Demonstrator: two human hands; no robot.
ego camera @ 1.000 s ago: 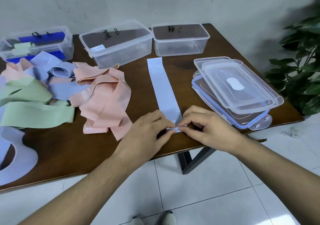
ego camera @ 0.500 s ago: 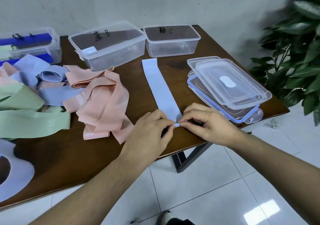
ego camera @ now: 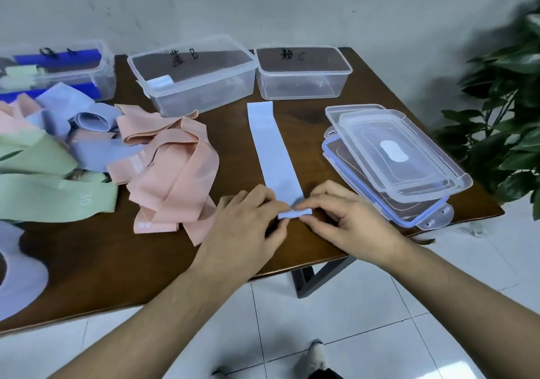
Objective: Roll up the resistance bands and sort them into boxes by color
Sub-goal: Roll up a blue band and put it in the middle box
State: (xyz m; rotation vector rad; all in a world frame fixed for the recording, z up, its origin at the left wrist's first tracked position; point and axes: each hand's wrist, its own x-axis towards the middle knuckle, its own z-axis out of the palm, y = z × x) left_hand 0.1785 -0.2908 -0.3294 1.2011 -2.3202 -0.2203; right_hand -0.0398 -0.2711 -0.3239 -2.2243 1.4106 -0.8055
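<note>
A light blue band (ego camera: 271, 148) lies flat and straight on the brown table (ego camera: 102, 264), its near end curled into a small roll. My left hand (ego camera: 245, 229) and my right hand (ego camera: 347, 218) pinch that roll from either side at the table's front edge. Three clear boxes stand at the back: the left box (ego camera: 87, 66) holds dark blue and green pieces, the middle box (ego camera: 193, 74) holds one pale rolled band, the right box (ego camera: 304, 72) looks empty. Pink bands (ego camera: 172, 180), green bands (ego camera: 43, 194) and more light blue bands (ego camera: 87, 121) lie heaped at the left.
A stack of clear box lids (ego camera: 394, 159) sits right of the flat band, near the table's right edge. A leafy plant (ego camera: 502, 110) stands past that edge. Another pale blue band (ego camera: 20, 279) hangs at the front left. White tiled floor lies below.
The near end of the light blue band has gone from a small fold to a visible short roll between my fingertips. My hands stay in the same place.
</note>
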